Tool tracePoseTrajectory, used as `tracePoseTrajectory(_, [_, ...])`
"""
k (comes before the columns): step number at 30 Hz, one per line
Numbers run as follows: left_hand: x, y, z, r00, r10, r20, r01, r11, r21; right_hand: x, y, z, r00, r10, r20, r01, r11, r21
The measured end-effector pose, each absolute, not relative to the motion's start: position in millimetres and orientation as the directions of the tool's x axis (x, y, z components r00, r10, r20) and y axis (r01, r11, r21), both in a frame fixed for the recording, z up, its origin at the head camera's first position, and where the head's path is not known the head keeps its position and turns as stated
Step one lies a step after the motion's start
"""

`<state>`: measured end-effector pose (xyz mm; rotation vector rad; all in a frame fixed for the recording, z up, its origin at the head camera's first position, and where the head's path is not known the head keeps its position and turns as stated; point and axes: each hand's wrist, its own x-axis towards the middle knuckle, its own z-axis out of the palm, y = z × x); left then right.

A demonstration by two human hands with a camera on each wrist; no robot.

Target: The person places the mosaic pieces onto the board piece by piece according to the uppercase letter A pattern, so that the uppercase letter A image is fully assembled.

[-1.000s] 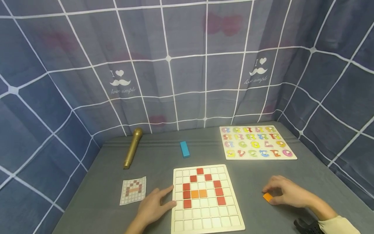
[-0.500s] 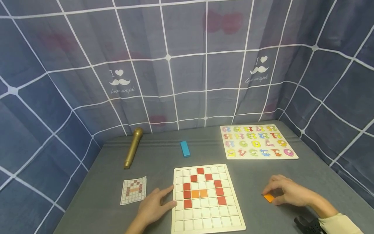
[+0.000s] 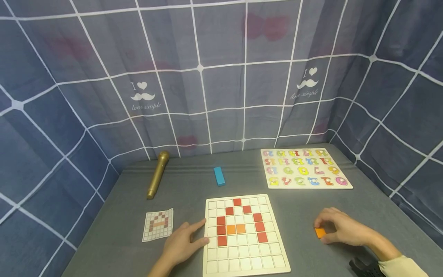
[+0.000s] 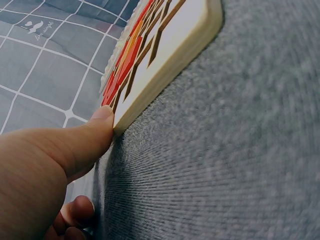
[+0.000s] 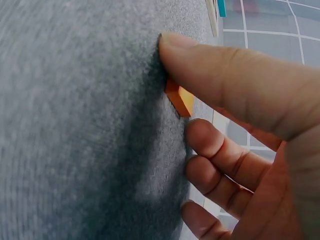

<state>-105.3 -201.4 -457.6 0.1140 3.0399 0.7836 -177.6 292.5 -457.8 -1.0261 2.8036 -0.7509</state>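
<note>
A cream grid board [image 3: 238, 252] lies on the table, with red squares in an arch and two orange tiles [image 3: 235, 229] side by side within it. My left hand [image 3: 181, 244] rests at the board's left edge, index finger and thumb extended against it; the left wrist view shows the thumb [image 4: 85, 140] at the edge. Right of the board, my right hand [image 3: 344, 229] pinches a small orange square tile [image 3: 320, 233] between thumb and fingers, down at the cloth. In the right wrist view the thumb covers part of this tile [image 5: 180, 100].
A paper pattern card [image 3: 157, 226] lies left of the board. Farther back are a gold microphone [image 3: 158, 175], a blue block [image 3: 219, 176] and a number puzzle board [image 3: 304, 169]. A checked curtain [image 3: 221, 88] encloses the back and sides.
The orange tile by my right hand has turned and shifted slightly right, with the fingertips following. My left hand and the grid board stay put.
</note>
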Motion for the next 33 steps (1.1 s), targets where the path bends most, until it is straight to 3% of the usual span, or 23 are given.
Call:
tracePoseTrajectory(9, [-105,-202,-458,-0.998,0.064,0.027,0.069,0.875,0.478,-175,298,-460,-0.815,-0.569,0.111,-0.556,0.715,-0.424])
tracePoseTrajectory(22, [-106,-202,-459,-0.997,0.072,0.029,0.077,0.878,0.473,-178,276,-458,-0.795,-0.551,0.254,-0.605,0.688,-0.401])
tracePoseTrajectory(33, [-105,-201,-459,-0.997,0.07,0.019,0.071,0.874,0.481,-193,239,-454,-0.709,-0.603,0.366,-0.706,0.597,-0.382])
